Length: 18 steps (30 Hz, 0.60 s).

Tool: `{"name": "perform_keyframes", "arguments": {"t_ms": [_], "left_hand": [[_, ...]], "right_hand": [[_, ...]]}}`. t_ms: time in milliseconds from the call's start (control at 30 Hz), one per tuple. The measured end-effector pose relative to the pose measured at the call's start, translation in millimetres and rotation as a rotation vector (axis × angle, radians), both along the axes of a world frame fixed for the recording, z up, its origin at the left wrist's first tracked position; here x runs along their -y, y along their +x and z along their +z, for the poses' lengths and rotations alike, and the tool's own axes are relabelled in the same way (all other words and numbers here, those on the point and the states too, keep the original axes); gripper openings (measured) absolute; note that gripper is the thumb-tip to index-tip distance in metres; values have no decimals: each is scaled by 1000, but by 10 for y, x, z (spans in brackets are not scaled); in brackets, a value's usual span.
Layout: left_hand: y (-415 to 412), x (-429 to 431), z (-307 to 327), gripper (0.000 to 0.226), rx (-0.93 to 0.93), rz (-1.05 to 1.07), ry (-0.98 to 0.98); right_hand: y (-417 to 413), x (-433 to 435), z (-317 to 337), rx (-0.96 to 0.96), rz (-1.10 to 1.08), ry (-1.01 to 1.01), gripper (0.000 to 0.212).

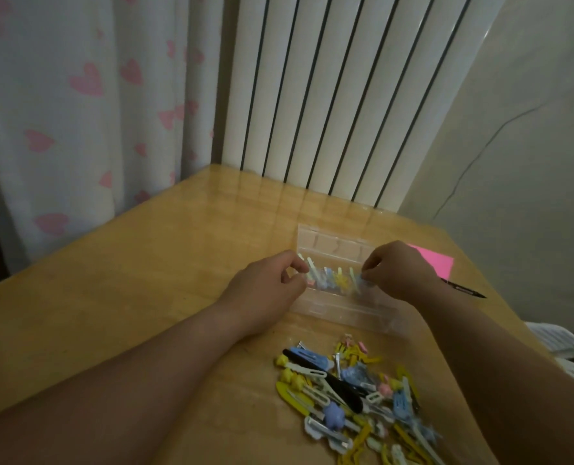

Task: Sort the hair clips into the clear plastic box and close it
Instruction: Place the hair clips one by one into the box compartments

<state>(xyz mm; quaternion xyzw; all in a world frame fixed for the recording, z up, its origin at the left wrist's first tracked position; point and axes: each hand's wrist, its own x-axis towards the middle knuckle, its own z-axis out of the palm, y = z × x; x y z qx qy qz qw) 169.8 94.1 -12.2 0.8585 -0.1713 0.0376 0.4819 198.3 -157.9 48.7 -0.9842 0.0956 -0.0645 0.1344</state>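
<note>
The clear plastic box (pixel 346 310) lies open on the wooden table, its lid (pixel 329 243) tipped back toward the radiator. Several pale clips (pixel 329 280) stand in a row inside it. My left hand (pixel 265 290) is at the row's left end, fingers curled around a white clip. My right hand (pixel 399 271) is at the right end, pinching a light blue clip. A loose pile of hair clips (pixel 352 397), yellow, blue, white, black and pink, lies near the front of the table.
A pink paper sheet (pixel 436 263) and a dark pen (pixel 463 290) lie right of the box. A white radiator (pixel 329 95) and a heart-print curtain (pixel 77 112) stand behind the table (pixel 144 263). White fabric (pixel 557 344) shows past the table's right edge.
</note>
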Motion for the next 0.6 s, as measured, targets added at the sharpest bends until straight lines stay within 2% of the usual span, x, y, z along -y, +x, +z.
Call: {"name": "perform_keyframes", "arguments": {"t_ms": [133,233,300,367,433,500,600], "left_hand": [[-12,-12,1,16,5,1,-6],[-24,1,19,15,15,1,-4],[-32,3,28,15,20,-1,0],[-38,3,39,15,23,0,2],[-44,3,49,15,27,7,3],[-54,9,55,15,33,11,5],[-55,13,64,15,32,10,14]], "right_hand": [[-159,13,-44,168,-2,-8,3],[-433,2,-5,388,35,107,5],[-683,-26,55,455,116,204,4],[-915,-60,126,342,275,294,6],[-1077,-107,195,93,424,316,9],[-1140,-144,213,-86,481,205,12],[-1146,-213,166,-187,480,-52,21]]}}
